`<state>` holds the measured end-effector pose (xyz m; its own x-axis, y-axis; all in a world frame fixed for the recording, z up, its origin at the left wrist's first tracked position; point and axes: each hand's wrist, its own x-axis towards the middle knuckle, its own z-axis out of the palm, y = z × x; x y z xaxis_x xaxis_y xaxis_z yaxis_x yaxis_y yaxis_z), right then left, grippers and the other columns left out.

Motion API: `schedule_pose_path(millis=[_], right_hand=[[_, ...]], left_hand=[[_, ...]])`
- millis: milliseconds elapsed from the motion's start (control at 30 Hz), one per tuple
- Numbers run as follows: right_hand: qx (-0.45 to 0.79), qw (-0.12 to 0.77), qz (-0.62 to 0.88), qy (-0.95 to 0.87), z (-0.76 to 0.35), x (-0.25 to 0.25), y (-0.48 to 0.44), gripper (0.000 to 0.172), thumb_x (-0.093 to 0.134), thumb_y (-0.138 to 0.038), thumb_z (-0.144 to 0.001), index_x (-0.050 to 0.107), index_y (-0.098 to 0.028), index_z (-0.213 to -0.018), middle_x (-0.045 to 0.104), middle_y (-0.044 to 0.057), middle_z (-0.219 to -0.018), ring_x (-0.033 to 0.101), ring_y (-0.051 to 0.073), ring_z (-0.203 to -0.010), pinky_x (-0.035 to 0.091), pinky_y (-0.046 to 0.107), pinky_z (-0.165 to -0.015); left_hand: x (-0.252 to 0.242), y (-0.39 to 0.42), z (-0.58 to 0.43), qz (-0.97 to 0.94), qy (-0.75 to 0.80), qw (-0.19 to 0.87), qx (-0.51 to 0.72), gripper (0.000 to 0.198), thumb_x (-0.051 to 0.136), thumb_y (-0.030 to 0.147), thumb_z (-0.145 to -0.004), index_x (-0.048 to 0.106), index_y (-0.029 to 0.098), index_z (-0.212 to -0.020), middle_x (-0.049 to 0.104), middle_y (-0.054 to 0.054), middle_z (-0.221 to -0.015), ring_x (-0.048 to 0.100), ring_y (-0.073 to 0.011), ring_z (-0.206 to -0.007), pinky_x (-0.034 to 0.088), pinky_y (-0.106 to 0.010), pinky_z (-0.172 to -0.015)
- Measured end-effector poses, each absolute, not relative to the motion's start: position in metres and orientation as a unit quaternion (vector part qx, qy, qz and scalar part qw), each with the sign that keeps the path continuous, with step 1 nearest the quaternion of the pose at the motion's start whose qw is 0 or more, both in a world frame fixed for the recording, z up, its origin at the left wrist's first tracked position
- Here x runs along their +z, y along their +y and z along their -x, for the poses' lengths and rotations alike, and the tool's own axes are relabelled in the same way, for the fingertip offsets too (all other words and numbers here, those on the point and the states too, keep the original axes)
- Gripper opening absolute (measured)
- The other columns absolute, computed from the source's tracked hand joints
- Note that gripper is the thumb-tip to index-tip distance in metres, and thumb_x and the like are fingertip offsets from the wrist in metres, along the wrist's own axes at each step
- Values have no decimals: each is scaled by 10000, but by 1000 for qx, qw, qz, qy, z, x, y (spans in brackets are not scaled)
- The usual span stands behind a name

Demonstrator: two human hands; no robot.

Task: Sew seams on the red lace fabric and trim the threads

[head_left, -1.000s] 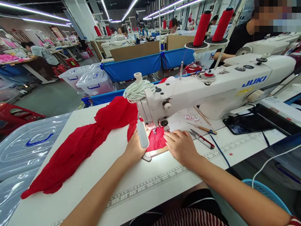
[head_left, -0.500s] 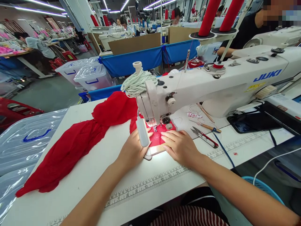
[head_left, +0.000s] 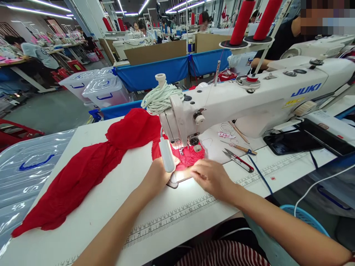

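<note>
Under the presser foot [head_left: 181, 151] of a white sewing machine [head_left: 235, 99] lies red lace fabric [head_left: 194, 157], lit by a small lamp [head_left: 167, 155]. My left hand [head_left: 156, 173] rests at the fabric's left front; the lamp hides most of its fingers, so I cannot see whether they grip. At the front right edge of the lace, my right hand [head_left: 212, 179] is closed, its fingers curled together on the fabric's edge. More red cloth [head_left: 83, 173] trails off to the left across the white table [head_left: 111, 199].
Thread snips [head_left: 238, 160], an awl with a wooden handle [head_left: 241, 148] and a black phone [head_left: 294, 142] lie right of the needle area. Red thread cones [head_left: 242, 24] stand behind the machine. A clear plastic box [head_left: 41, 159] borders the table's left side. Another person's arm [head_left: 262, 61] is behind.
My right hand has gone from flat, spread fingers on the fabric to curled fingers at its front edge. More of the lace now shows. The whole view has shifted slightly.
</note>
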<state>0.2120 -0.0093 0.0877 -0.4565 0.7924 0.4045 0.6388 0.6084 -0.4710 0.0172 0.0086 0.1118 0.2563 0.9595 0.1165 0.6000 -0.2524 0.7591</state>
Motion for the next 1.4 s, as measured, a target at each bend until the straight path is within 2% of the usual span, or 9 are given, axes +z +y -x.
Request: schedule_pose_path(millis=[100, 233, 467, 600, 800, 933, 1067, 1233, 1400], right_hand=[[220, 240, 469, -821, -201, 98, -12, 195, 550, -295, -845, 618, -193, -693, 622, -9, -709, 523, 114, -659, 321, 230, -565], [261, 202, 598, -730, -182, 109, -4, 390, 631, -565, -705, 545, -195, -617, 615, -7, -678, 501, 127, -596, 281, 237, -522], [366, 304, 587, -655, -178, 103, 13, 102, 547, -191, -713, 497, -204, -626, 608, -13, -601, 543, 139, -568, 314, 245, -532], [447, 321, 565, -615, -183, 98, 13, 59, 444, -181, -751, 448, -214, -703, 572, -42, -494, 524, 115, -409, 391, 232, -464], [552, 391, 511, -530, -177, 103, 19, 25, 467, -200, -734, 442, -201, -728, 602, -4, -632, 642, 135, -601, 515, 272, -624], [439, 337, 544, -631, -175, 102, 24, 151, 567, -217, -699, 518, -183, -838, 645, 7, -738, 637, 142, -691, 485, 239, -623], [285, 259, 618, -686, -177, 99, 27, 189, 538, -145, -694, 541, -173, -881, 646, 33, -744, 607, 180, -682, 412, 267, -572], [153, 184, 644, -726, -183, 99, 28, 341, 512, -163, -743, 530, -188, -1083, 670, 74, -844, 618, 221, -720, 371, 303, -595], [78, 145, 617, -770, -192, 96, 28, 273, 494, -236, -809, 558, -217, -1073, 670, 79, -949, 629, 204, -737, 341, 281, -569]], left_hand=[[114, 10, -18, -718, 529, 329, 309, 306, 455, 191, -748, 238, 213, -534, 235, 52, -541, 222, -96, -517, 207, -261, -477], [112, 10, -20, -699, 529, 351, 330, 272, 449, 205, -719, 233, 216, -554, 259, 52, -546, 237, -97, -529, 222, -253, -490], [106, 9, -21, -648, 534, 377, 391, 269, 477, 206, -680, 231, 220, -573, 247, 54, -569, 234, -96, -545, 216, -242, -495], [106, 12, -20, -619, 519, 417, 417, 250, 468, 210, -678, 237, 222, -583, 252, 51, -592, 261, -96, -547, 260, -232, -495], [113, 16, -18, -620, 493, 466, 395, 256, 579, 211, -634, 331, 207, -572, 338, 45, -602, 331, -101, -567, 297, -232, -505], [114, 14, -18, -629, 492, 463, 384, 323, 587, 175, -643, 281, 207, -544, 282, 53, -574, 275, -90, -545, 241, -234, -486], [111, 10, -21, -619, 501, 452, 403, 351, 552, 229, -698, 222, 218, -581, 234, 59, -583, 231, -87, -539, 228, -229, -479], [116, 5, -25, -629, 503, 460, 374, 286, 535, 280, -739, 303, 212, -587, 331, 56, -569, 329, -88, -519, 310, -225, -475], [117, 3, -35, -643, 541, 425, 336, 169, 623, 297, -701, 484, 205, -728, 482, 53, -577, 430, -103, -483, 357, -235, -446]])
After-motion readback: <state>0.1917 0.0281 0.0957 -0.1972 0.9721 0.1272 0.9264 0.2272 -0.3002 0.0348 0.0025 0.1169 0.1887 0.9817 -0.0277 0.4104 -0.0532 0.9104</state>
